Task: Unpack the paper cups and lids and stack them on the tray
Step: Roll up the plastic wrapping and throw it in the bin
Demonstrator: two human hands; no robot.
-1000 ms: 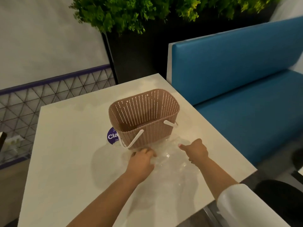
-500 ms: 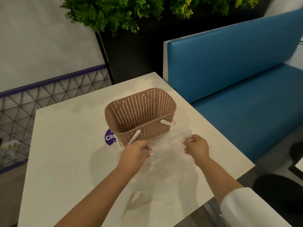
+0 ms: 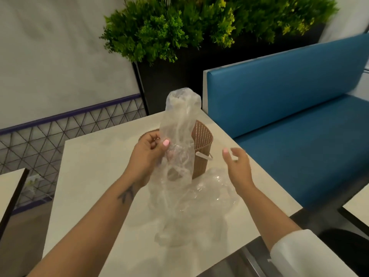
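- The pale table (image 3: pixel 89 196) fills the lower middle of the view and serves as the landmark here; its top is a smooth cream slab with a corner pointing away from the person.
- A blue padded bench (image 3: pixel 289 116) runs along the table's right side, its backrest rising above the table's far right edge.
- A dark planter (image 3: pixel 169 84) holding leafy green plants (image 3: pixel 179 27) stands just past the table's far corner.
- A wire mesh railing (image 3: pixel 60 132) with a purple top bar runs beyond the table's left far edge.
- A long clear plastic bag (image 3: pixel 179 146) is held upright over the middle of the table, its top bunched and standing higher than the basket behind it; what it contains cannot be made out through the crinkled film.
- More loose clear plastic wrap (image 3: pixel 199 206) lies crumpled on the table's near half, spreading toward the near right edge.
- A brown perforated basket (image 3: pixel 201 148) sits on the table toward its far right side, mostly hidden behind the raised bag, with a white handle (image 3: pixel 202 155) hanging on its right wall.
- The left hand (image 3: pixel 148 154) is lifted above the table's centre and pinches the bag's left side between thumb and fingers.
- The right hand (image 3: pixel 236 162) hovers above the table's right side, just right of the basket, fingers spread and relaxed, holding nothing and apart from the bag.
- A white sleeve (image 3: pixel 299 254) covers the right arm off the table's near right corner.
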